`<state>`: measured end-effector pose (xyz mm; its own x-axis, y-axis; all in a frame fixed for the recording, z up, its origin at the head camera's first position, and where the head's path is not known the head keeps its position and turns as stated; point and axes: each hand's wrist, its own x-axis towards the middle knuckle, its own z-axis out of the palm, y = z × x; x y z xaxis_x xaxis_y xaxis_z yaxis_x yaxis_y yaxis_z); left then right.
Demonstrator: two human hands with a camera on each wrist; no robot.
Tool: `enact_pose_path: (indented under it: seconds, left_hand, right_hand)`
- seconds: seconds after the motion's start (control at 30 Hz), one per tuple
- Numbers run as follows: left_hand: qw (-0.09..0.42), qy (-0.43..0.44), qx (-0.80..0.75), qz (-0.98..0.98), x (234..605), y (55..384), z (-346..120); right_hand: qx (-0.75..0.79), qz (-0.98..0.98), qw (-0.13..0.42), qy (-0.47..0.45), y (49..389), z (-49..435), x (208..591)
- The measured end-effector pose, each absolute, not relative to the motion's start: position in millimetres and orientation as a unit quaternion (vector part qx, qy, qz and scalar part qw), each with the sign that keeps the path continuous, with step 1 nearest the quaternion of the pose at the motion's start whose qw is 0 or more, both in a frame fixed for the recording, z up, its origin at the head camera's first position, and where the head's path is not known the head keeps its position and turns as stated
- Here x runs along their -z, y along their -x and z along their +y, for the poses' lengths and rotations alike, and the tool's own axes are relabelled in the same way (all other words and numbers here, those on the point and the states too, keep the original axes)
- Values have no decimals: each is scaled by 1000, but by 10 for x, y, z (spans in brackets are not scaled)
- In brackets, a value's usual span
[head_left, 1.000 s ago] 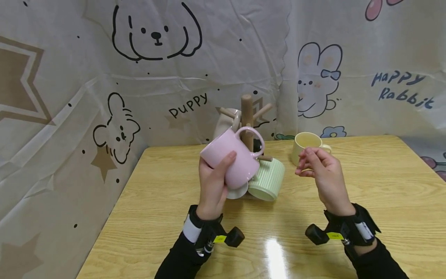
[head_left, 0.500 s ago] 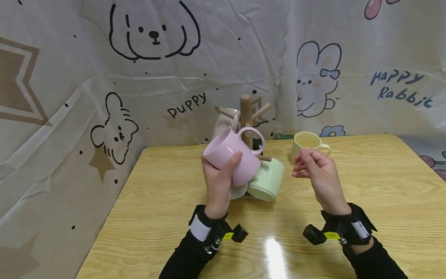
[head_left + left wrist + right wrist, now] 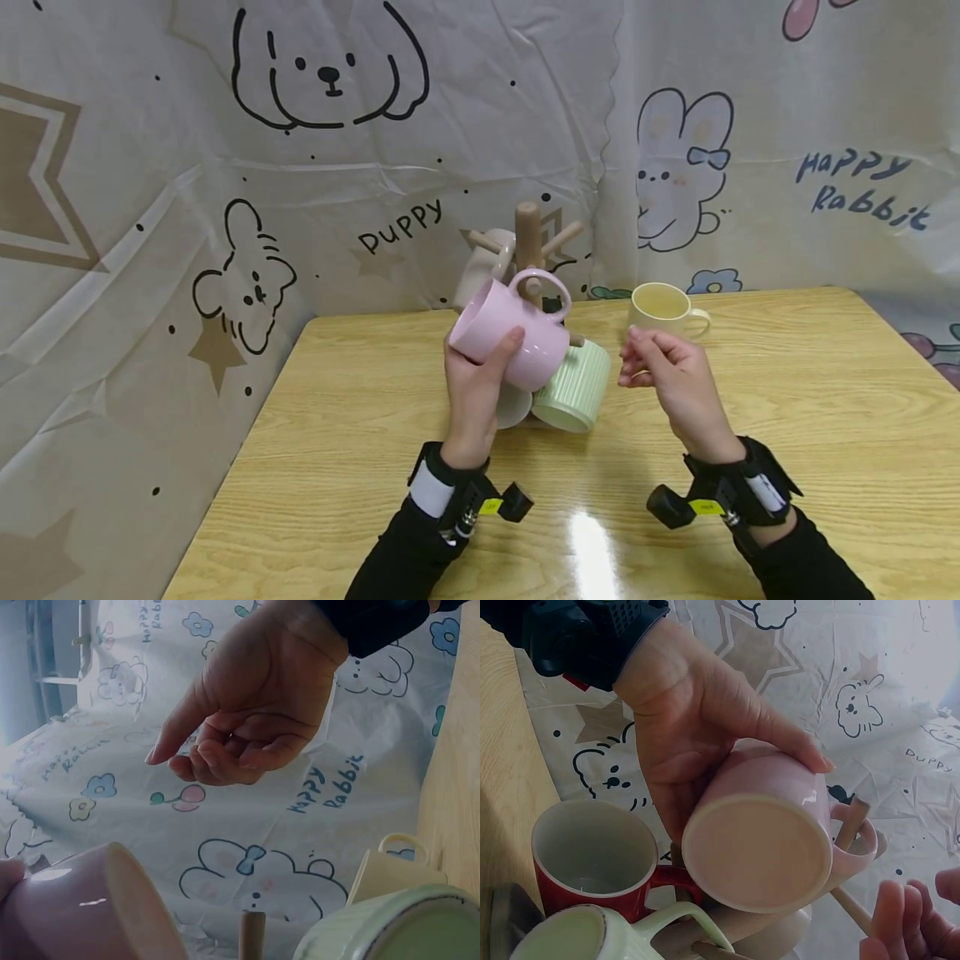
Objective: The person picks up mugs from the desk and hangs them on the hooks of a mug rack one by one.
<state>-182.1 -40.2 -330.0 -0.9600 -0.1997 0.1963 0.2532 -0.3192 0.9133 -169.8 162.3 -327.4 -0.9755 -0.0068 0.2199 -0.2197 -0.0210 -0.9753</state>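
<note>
My left hand (image 3: 471, 408) grips a pink mug (image 3: 525, 337) by its body, thumb across the side. Tilted, the mug has its mouth toward the upper left and its handle up, in front of the wooden mug rack (image 3: 528, 225). The right wrist view has the mug's handle (image 3: 855, 855) overlapping a peg (image 3: 853, 825). To the right my right hand (image 3: 678, 392) hovers with fingers loosely bent and nothing in them. On the rack, a ribbed light green mug (image 3: 576, 387) hangs just below the pink one, and a whitish mug (image 3: 480, 271) hangs behind.
A pale yellow mug (image 3: 660, 304) stands on the wooden table (image 3: 337, 417), behind my right hand. The right wrist view also includes a red mug (image 3: 547, 889) with a white inside, close to the green one. A printed cloth (image 3: 465, 108) surrounds the table's back and left.
My left hand has carried the pink mug rightward, so its handle now sits more in front of the rack's post. My right hand has drifted a little to the left.
</note>
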Motion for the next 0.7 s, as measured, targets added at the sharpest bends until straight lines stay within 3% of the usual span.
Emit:
enact_pose_path:
  seconds: [0.3, 0.7]
  left_hand:
    - [72, 3, 822, -566, 3322, 1833, -424]
    - [72, 8, 805, -589, 3348, 1805, -473]
  right_hand:
    - [-692, -716, 61, -77, 1713, 1615, 3299]
    - [-670, -736, 51, -81, 1713, 1613, 3307]
